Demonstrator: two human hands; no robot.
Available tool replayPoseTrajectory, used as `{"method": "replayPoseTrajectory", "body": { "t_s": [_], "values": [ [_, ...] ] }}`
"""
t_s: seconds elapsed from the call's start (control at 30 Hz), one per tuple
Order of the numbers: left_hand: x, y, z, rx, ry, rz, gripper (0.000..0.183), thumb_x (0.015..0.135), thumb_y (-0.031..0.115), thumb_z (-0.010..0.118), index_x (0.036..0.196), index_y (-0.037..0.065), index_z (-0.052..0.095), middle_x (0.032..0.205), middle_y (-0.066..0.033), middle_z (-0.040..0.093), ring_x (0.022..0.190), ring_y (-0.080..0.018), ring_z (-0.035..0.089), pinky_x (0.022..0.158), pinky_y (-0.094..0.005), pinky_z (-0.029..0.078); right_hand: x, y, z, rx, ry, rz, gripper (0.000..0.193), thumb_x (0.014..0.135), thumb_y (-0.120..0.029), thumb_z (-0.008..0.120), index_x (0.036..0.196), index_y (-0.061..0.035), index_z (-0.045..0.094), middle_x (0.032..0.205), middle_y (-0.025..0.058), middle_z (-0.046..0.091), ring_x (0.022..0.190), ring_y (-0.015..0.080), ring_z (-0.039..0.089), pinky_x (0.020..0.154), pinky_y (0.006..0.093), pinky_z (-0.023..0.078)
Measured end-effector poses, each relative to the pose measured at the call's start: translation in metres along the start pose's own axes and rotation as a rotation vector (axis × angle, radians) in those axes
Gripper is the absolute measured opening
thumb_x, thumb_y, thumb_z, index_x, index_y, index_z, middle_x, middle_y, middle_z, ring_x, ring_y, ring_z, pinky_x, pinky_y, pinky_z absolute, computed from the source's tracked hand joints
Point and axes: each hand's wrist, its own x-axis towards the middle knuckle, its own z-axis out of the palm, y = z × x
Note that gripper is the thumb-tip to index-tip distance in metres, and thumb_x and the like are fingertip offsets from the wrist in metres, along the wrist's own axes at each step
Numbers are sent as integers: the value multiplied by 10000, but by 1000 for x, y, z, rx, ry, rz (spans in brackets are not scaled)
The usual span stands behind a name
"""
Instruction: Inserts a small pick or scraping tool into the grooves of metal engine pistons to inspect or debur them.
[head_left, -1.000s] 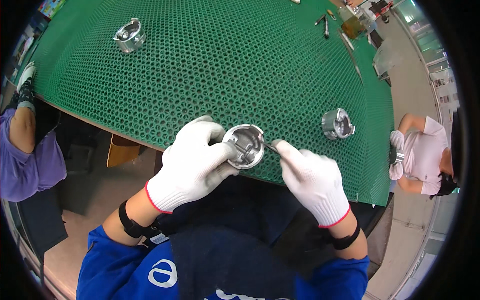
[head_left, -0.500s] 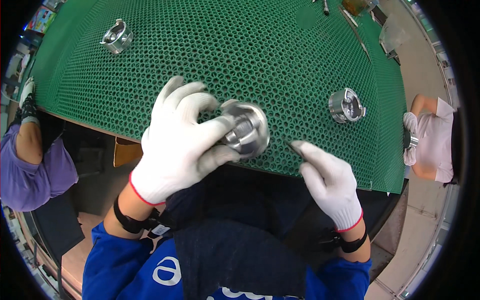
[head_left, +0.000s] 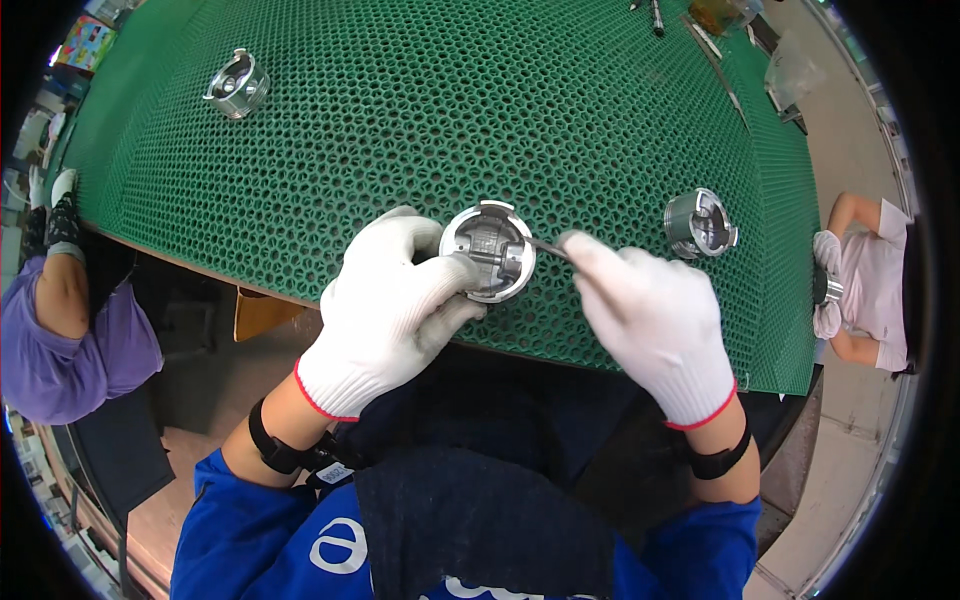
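Note:
My left hand point(head_left: 390, 305), in a white glove, grips a shiny metal piston point(head_left: 488, 250) with its hollow underside facing up, just above the near edge of the green honeycomb mat point(head_left: 420, 110). My right hand point(head_left: 650, 315), also gloved, pinches a thin metal tool point(head_left: 548, 246) whose tip reaches the piston's right rim.
Two more pistons lie on the mat, one at the far left point(head_left: 236, 84) and one at the right point(head_left: 698, 222). Thin tools point(head_left: 655, 15) lie at the far edge. A person in purple point(head_left: 60, 330) sits at left, another in a light top point(head_left: 865, 280) at right.
My left hand has turned the piston so its hollow side faces up. My right hand has come back up to the piston with the thin tool.

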Motion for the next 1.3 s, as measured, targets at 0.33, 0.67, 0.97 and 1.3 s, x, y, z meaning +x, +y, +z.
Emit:
{"method": "replayPoseTrajectory", "body": {
  "t_s": [0.33,0.67,0.97,1.3],
  "values": [
    [-1,2,-2,125,-69,19,332,658,182,858,955,163,711,963,-86,631,984,-329,629,809,-414,531,-20,-12,0,193,-215,91,298,908,-228,656,1203,-191,640,718,69,652,606,269,667,574,391,566],
    [-36,-100,-91,623,319,-309,550,834,69,731,1350,14,548,1312,-188,587,1205,-357,556,1057,-432,432,-33,80,-2,157,134,618,371,866,-227,724,1205,-100,641,955,145,724,850,298,713,752,376,549],
    [-12,2,-11,32,-60,-15,694,653,162,858,1298,100,609,1350,-229,547,1212,-419,558,1027,-469,469,-2,10,7,292,-21,32,465,830,-173,740,1281,-173,627,889,94,684,782,284,688,681,368,561],
    [-17,1,-11,-29,-140,-137,387,655,122,856,1010,133,703,1136,-144,607,1075,-349,615,925,-428,527,-21,14,-10,180,-96,10,414,891,-189,673,1297,-216,599,770,75,607,678,281,647,625,380,540]
  ]
}}
